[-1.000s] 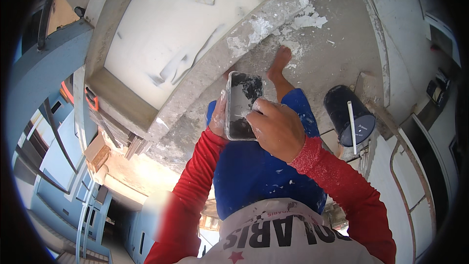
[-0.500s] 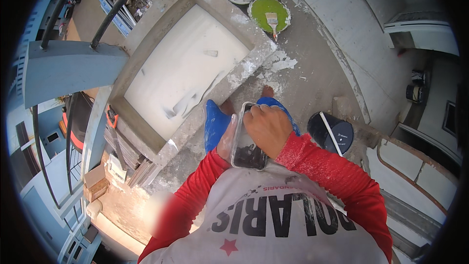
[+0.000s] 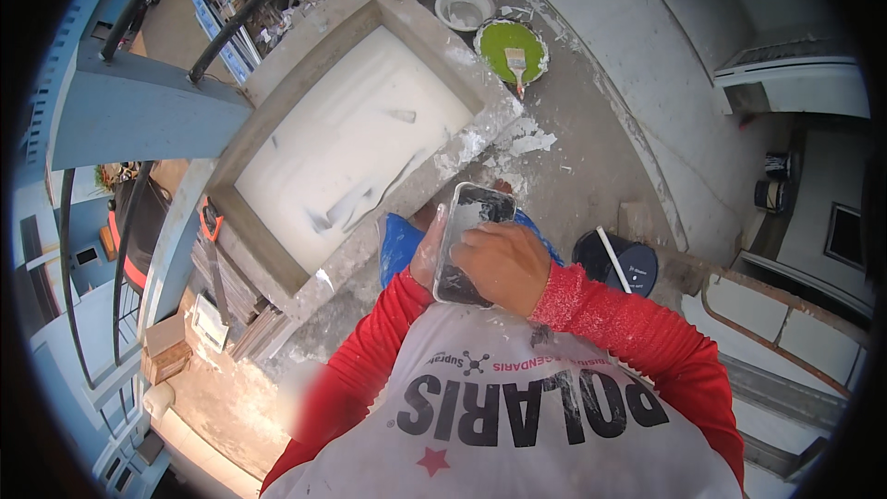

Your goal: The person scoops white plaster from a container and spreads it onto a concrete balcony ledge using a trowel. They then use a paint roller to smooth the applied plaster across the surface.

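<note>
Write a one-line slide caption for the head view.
Left hand holds a plaster-smeared flat tray, right hand pressed on it, beside a white-plastered recessed panel.

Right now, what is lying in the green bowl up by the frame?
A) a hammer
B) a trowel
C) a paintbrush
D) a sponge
C: a paintbrush with a pale handle lies across the green bowl, beside a smaller white bowl.

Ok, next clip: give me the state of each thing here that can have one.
steel trowel: held in both hands, smeared with plaster
left hand: grips the trowel's edge
right hand: laid over the trowel
green bowl: on the floor, brush inside
dark bucket: upright, white stick inside
</note>
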Demonstrator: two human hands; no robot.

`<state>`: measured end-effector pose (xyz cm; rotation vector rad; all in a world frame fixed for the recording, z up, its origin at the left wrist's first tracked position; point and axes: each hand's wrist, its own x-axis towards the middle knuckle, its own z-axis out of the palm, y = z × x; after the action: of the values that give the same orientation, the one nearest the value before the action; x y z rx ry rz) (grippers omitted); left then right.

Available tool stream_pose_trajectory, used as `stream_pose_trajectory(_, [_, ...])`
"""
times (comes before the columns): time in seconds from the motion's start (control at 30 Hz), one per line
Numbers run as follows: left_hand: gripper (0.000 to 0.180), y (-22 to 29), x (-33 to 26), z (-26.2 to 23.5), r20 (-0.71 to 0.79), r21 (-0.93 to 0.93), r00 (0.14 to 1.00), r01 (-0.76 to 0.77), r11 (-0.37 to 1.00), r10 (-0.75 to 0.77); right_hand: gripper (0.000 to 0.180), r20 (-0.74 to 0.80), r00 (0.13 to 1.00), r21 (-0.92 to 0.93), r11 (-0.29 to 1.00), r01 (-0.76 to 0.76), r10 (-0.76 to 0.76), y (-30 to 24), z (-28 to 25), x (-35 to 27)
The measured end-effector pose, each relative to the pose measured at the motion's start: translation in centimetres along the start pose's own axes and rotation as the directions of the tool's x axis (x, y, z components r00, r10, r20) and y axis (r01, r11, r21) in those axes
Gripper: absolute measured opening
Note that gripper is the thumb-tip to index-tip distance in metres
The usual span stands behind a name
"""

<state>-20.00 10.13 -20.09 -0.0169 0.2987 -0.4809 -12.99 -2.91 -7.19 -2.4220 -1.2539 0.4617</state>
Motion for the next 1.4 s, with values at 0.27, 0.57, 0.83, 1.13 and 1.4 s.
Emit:
stream_pose_trajectory(0.27, [0.053, 0.6, -0.3, 0.1, -0.147, 0.041, 0.989, -0.009, 0.999, 0.015, 0.006, -0.056, 0.996, -0.314, 0.946, -0.077, 0.063, 1.3, 1.2, 2.2])
stream_pose_trajectory(0.57, [0.053, 1.3, -0.6, 0.2, -0.079, 0.134, 0.997, 0.029, 0.991, -0.018, 0.004, 0.045, 0.999, -0.026, 0.999, 0.021, -0.02, 0.1, -0.2, 0.1])
stream_pose_trajectory(0.83, [0.055, 1.2, -0.6, 1.7, -0.218, 0.126, 0.976, 0.015, 0.992, 0.012, 0.005, -0.029, 0.999, -0.257, 0.967, 0.008, -0.016, -0.1, 0.2, 1.2])
stream_pose_trajectory(1.13, [0.052, 1.2, -1.0, 0.8, -0.152, 0.145, 0.987, -0.034, 0.989, 0.056, 0.004, -0.125, 0.967, -0.273, 0.93, -0.247, 0.221, -0.8, -0.8, 2.4])
stream_pose_trajectory(1.4, [0.053, 0.8, -1.5, 1.7, -0.129, 0.402, 0.969, -0.145, 0.904, 0.213, 0.006, -0.144, 0.982, -0.209, 0.967, -0.148, 0.119, -1.6, 1.2, 1.9])
